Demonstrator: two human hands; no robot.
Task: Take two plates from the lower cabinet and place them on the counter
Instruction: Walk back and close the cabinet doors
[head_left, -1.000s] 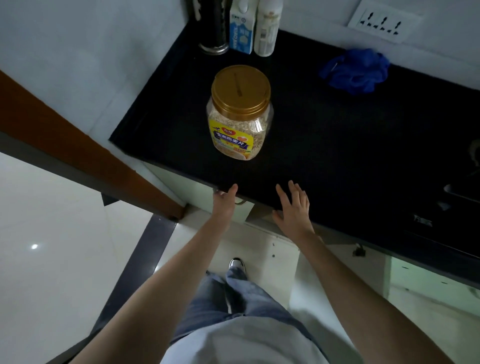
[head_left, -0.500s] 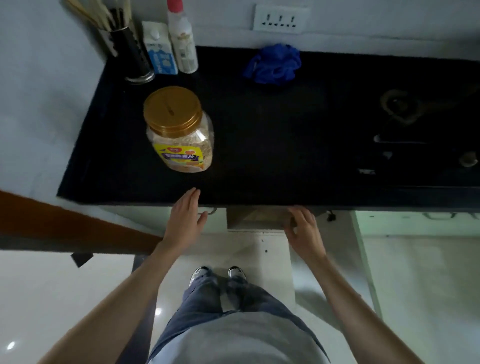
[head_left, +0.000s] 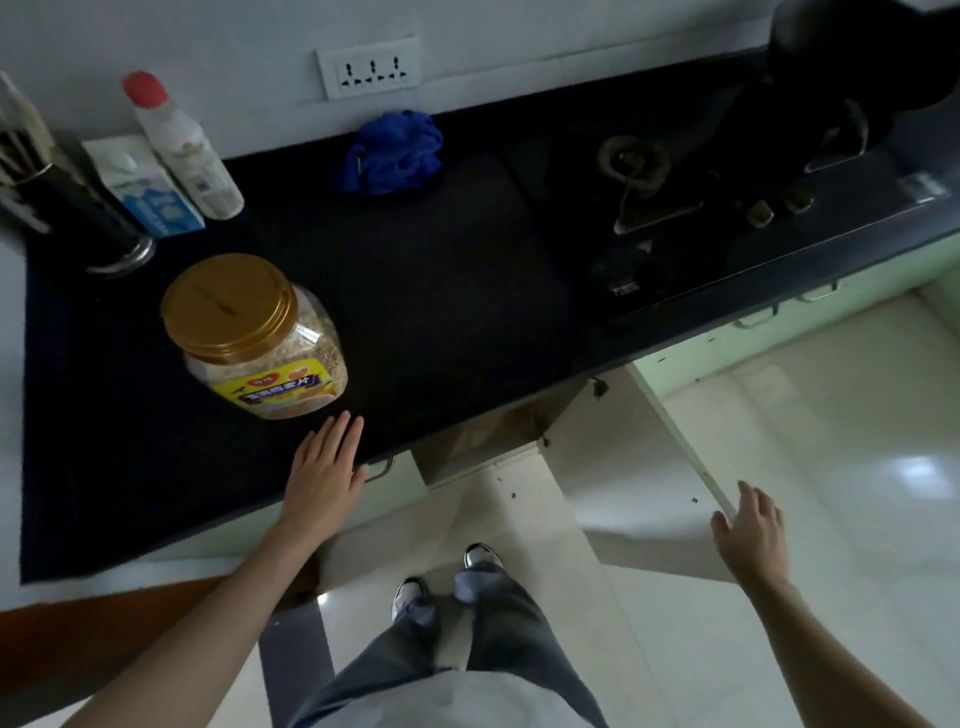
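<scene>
The black counter (head_left: 447, 291) runs across the view with pale green lower cabinets under it. One cabinet door (head_left: 639, 457) stands swung wide open toward me, and the dark opening (head_left: 493, 431) shows below the counter edge. No plates are visible; the cabinet's inside is hidden by the counter. My left hand (head_left: 324, 473) rests flat on the counter's front edge, fingers straight. My right hand (head_left: 750, 525) is at the outer edge of the open door, fingers loosely spread and holding nothing.
A gold-lidded oat jar (head_left: 254, 338) stands just beyond my left hand. A dark utensil holder (head_left: 104, 228), a milk carton (head_left: 150, 192) and a white bottle (head_left: 182, 150) line the back left. A blue cloth (head_left: 395, 153) lies mid-back. A gas stove (head_left: 701, 171) fills the right.
The cabinet door has swung from slightly ajar to wide open, my right hand moving out to the right with its edge. My left hand stays on the counter edge.
</scene>
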